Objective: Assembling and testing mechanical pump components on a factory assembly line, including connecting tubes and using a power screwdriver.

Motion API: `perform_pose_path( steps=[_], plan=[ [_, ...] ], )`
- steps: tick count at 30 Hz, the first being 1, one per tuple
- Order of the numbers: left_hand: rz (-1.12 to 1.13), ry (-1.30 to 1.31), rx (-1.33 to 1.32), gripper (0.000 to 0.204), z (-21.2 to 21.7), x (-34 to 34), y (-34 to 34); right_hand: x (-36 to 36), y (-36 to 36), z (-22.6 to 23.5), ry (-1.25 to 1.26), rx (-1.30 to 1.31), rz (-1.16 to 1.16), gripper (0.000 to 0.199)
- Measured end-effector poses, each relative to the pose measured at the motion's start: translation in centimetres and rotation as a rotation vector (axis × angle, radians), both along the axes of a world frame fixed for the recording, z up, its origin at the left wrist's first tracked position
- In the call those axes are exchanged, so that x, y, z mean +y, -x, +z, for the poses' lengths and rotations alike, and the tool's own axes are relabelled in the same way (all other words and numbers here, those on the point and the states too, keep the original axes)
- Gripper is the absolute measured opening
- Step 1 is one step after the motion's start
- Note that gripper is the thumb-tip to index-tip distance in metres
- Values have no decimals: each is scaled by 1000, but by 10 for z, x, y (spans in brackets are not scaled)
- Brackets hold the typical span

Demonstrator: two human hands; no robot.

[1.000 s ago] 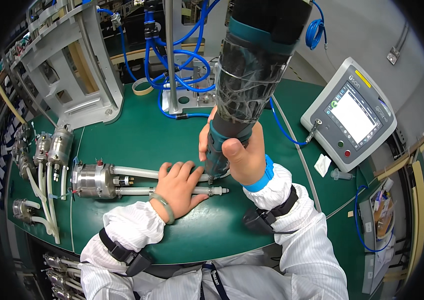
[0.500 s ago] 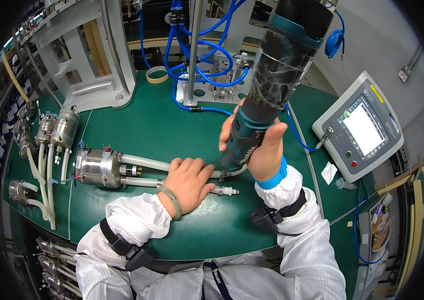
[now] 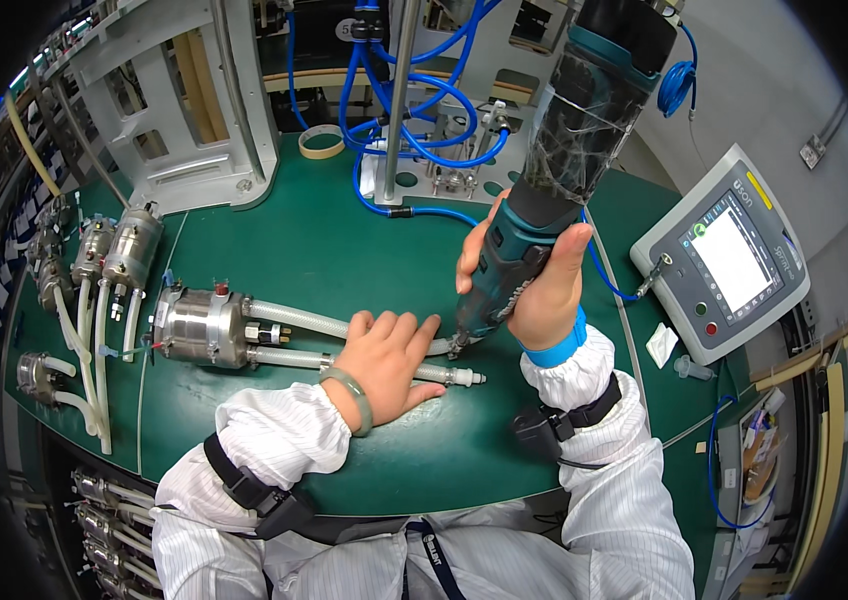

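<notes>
Right grip (image 3: 550,300): is wrapping the cordless power tool (image 3: 511,262), nose (image 3: 462,338) at the upper hose (image 3: 304,318).
Left grip (image 3: 384,358): is lying spread over both hoses.
Steel canister (image 3: 202,328): is lying left, room separating it from the counter (image 3: 464,450) front edge.

passable: green tabletop (image 3: 294,245) between steel canister (image 3: 202,328) and blue hoses (image 3: 459,163) | blocked right: power tool (image 3: 569,150)

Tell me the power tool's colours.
The power tool is black and dark teal; the head view shows it.
</notes>
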State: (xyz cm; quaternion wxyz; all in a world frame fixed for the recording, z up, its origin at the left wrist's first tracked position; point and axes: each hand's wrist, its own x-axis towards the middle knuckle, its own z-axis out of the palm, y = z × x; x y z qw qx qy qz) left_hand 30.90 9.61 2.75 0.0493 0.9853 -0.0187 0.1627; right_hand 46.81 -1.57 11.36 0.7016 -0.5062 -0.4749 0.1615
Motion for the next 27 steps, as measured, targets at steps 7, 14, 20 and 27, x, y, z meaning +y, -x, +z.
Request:
perform_pose_path(
  steps=[7,14,20,27],
  plan=[
    [-7,9,-7,78,-4,1,0,-1,-2,-2,-7,-14,44,85],
    [-6,2,12,75,-1,0,-1,-1,0,-2,3,-11,43,86],
    [-5,15,-43,74,-4,1,-1,-1,2,-1,3,-27,59,87],
    [-15,12,-54,69,-4,0,-2,-3,2,0,9,-30,61,88]
  ],
)
